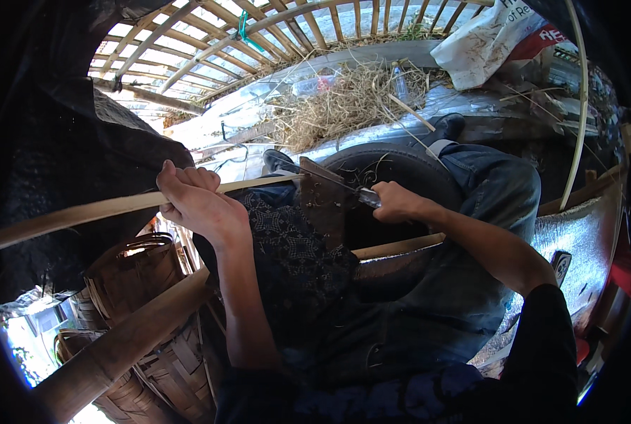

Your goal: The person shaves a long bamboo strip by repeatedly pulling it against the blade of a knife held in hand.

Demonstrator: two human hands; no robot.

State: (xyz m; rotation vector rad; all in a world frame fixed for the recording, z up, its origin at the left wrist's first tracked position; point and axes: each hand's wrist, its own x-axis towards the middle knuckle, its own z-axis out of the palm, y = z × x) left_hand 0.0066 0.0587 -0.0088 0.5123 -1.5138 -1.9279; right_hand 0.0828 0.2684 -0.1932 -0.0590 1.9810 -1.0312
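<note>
My left hand (pixel 204 201) is closed around a long pale bamboo strip (pixel 89 210), which runs from the far left past my fist to a dark brown flat piece (pixel 321 205) over my lap. My right hand (pixel 400 203) grips the handle of a knife (pixel 367 197). Its thin blade points up and left, along the top of the brown piece, close to the strip's end. Whether the blade touches the strip I cannot tell. A dark patterned cloth (pixel 287 247) lies over my left leg, below the brown piece.
A black tyre (pixel 393 159) lies between my legs. Beyond it are a heap of shavings (pixel 337 106), a plastic bottle (pixel 400 83) and a slatted bamboo fence (pixel 273 32). Woven baskets (pixel 132 275) and a thick bamboo pole (pixel 125 339) are at left. A white sack (pixel 481 49) hangs far right.
</note>
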